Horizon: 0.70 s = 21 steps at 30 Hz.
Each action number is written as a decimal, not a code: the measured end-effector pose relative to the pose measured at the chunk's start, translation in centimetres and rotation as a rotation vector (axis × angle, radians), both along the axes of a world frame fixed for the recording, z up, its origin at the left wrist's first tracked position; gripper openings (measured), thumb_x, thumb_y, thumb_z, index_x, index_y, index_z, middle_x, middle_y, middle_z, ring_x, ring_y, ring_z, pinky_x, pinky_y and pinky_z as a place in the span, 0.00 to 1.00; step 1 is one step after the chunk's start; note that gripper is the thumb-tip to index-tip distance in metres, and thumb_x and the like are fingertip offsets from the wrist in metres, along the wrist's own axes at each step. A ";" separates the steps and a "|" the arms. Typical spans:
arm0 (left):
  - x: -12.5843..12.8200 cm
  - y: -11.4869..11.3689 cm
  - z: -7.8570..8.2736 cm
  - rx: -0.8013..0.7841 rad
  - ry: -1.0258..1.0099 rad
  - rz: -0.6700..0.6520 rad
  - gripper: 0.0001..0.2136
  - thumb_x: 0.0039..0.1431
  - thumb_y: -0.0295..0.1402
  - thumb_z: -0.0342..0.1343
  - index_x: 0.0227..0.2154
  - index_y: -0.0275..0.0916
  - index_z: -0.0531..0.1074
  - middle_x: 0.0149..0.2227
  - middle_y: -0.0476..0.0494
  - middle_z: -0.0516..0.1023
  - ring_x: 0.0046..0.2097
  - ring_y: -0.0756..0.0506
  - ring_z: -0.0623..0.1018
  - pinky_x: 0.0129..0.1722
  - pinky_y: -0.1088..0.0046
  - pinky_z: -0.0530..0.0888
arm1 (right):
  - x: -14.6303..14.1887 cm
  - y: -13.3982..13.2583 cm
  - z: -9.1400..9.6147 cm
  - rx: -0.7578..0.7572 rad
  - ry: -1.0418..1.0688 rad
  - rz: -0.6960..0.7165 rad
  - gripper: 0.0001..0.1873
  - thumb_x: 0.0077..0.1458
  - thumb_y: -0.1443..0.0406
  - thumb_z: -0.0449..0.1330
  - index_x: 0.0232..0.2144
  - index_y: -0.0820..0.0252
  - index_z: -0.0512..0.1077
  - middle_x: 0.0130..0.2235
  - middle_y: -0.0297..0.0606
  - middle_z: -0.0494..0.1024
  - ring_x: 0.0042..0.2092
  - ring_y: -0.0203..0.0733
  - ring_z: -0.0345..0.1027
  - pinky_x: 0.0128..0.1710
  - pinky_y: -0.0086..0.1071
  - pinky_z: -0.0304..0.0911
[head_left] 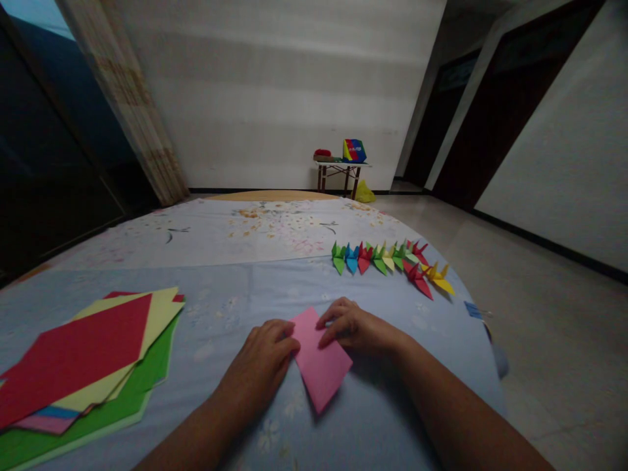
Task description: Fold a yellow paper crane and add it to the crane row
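A folded piece of pink origami paper (321, 363) lies on the cloth before me, roughly diamond-shaped, one point toward me. At its upper left edge, my left hand (267, 353) grips the paper between thumb and fingers. My right hand (350, 326) has its thumb and fingertips on the upper right edge, holding it from that side. Beyond my hands, to the right, several folded paper cranes (364, 258) stand in a row, in green, blue, red, pale yellow and yellow.
A stack of coloured paper sheets (93, 347), red on top, lies at the left. The round table wears a pale blue floral cloth (220, 294). Near its right edge is a small blue item (473, 310). A small side table (342, 165) stands by the far wall.
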State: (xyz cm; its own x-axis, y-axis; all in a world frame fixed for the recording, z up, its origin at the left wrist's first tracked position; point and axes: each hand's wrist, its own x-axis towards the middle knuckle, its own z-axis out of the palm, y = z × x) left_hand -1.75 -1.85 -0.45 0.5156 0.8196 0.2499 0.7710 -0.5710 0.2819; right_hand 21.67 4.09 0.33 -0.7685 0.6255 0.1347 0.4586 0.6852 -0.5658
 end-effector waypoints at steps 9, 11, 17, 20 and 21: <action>0.1 -0.5 1.1 -0.077 0.207 -0.004 0.17 0.56 0.24 0.47 0.47 0.45 0.69 0.50 0.42 0.71 0.51 0.40 0.68 0.47 0.57 0.62 | 0.5 -0.1 0.4 -0.092 -0.072 0.052 0.10 0.48 0.64 0.63 0.36 0.45 0.76 0.49 0.33 0.71 0.52 0.43 0.56 0.52 0.41 0.50; -0.1 -0.1 0.6 -0.086 0.221 0.017 0.19 0.56 0.25 0.47 0.50 0.47 0.66 0.54 0.43 0.68 0.55 0.39 0.65 0.50 0.54 0.59 | 0.3 0.1 0.1 -0.103 -0.040 0.010 0.08 0.49 0.61 0.62 0.35 0.46 0.76 0.46 0.33 0.73 0.51 0.43 0.58 0.52 0.41 0.50; -0.5 0.4 0.1 -0.071 0.175 0.054 0.22 0.54 0.25 0.46 0.52 0.48 0.65 0.57 0.43 0.66 0.58 0.38 0.61 0.52 0.52 0.54 | -0.3 0.2 -0.6 -0.088 0.042 -0.057 0.08 0.50 0.58 0.61 0.34 0.49 0.77 0.38 0.34 0.77 0.46 0.41 0.62 0.49 0.38 0.52; -0.2 -0.1 0.8 -0.053 0.106 0.058 0.17 0.54 0.26 0.47 0.46 0.44 0.70 0.47 0.41 0.73 0.49 0.41 0.68 0.47 0.59 0.60 | -0.2 0.1 -0.5 -0.086 0.019 -0.039 0.07 0.50 0.59 0.60 0.32 0.50 0.77 0.37 0.34 0.77 0.45 0.40 0.63 0.48 0.35 0.53; -0.1 -0.3 1.2 -0.063 0.083 0.045 0.16 0.54 0.26 0.47 0.44 0.43 0.71 0.43 0.42 0.74 0.46 0.42 0.70 0.46 0.61 0.61 | -0.2 0.1 -0.4 -0.087 0.012 -0.031 0.08 0.51 0.59 0.60 0.33 0.50 0.77 0.36 0.33 0.77 0.44 0.40 0.63 0.47 0.35 0.53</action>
